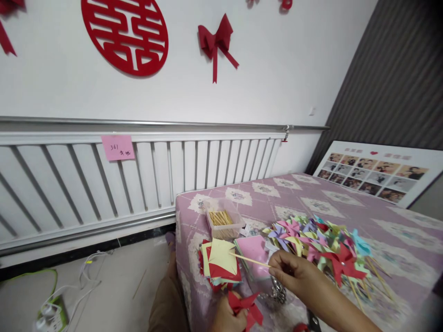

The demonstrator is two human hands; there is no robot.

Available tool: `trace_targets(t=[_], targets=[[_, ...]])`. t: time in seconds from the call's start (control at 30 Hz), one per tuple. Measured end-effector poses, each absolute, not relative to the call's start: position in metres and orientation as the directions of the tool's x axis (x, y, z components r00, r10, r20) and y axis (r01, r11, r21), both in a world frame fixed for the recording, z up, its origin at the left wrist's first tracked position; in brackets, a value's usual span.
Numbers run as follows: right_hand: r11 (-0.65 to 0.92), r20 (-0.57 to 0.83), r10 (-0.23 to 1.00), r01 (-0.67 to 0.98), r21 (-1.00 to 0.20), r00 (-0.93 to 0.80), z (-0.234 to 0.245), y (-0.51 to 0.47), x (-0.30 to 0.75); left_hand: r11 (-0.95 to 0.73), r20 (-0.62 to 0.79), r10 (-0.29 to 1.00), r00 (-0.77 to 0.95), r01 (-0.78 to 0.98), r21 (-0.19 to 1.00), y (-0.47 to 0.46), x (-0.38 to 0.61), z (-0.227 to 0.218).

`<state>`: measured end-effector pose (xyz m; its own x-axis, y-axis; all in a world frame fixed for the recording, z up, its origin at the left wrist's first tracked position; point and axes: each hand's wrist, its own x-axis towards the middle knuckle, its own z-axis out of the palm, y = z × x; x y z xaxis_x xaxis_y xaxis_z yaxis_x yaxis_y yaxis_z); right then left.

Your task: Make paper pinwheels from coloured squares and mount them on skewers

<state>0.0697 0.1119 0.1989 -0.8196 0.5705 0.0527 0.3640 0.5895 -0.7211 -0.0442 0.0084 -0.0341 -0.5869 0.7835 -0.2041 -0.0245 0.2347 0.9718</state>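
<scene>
My right hand pinches a thin wooden stick that points left over the table. My left hand, low at the frame's bottom edge, is closed on a folded red paper pinwheel. Just beyond it lies a stack of cut paper squares in red, yellow and green, with a pink stack beside it. A heap of finished paper pinwheels on sticks lies to the right of my right hand.
A clear plastic box of wooden sticks stands near the table's far left corner. The table has a purple patterned cloth. A white radiator with a pink note lines the wall. A photo board leans at the back right. Cables lie on the floor.
</scene>
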Motion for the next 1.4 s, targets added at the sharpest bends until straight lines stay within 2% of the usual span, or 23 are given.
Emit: trace_targets(t=[0.57,0.97,1.23,1.4], targets=[[0.569,0.050,0.579,0.360,-0.740,-0.813,0.195,0.109,0.067,0.234,-0.163,0.804,-0.572,0.053,0.971,0.004,-0.046,-0.026],[0.619,0.036,0.570,0.401,-0.675,-0.821,0.205,0.108,0.074,0.228,-0.182,0.800,-0.572,0.009,0.974,0.008,-0.046,-0.034],[0.677,-0.017,0.502,0.405,-0.614,-0.865,0.202,0.105,0.078,0.272,-0.229,0.776,-0.587,-0.015,0.962,0.004,-0.046,-0.022],[0.717,-0.058,0.457,0.406,-0.567,-0.888,0.194,0.105,0.086,0.269,-0.210,0.789,-0.578,0.018,0.963,0.006,-0.047,-0.027]])
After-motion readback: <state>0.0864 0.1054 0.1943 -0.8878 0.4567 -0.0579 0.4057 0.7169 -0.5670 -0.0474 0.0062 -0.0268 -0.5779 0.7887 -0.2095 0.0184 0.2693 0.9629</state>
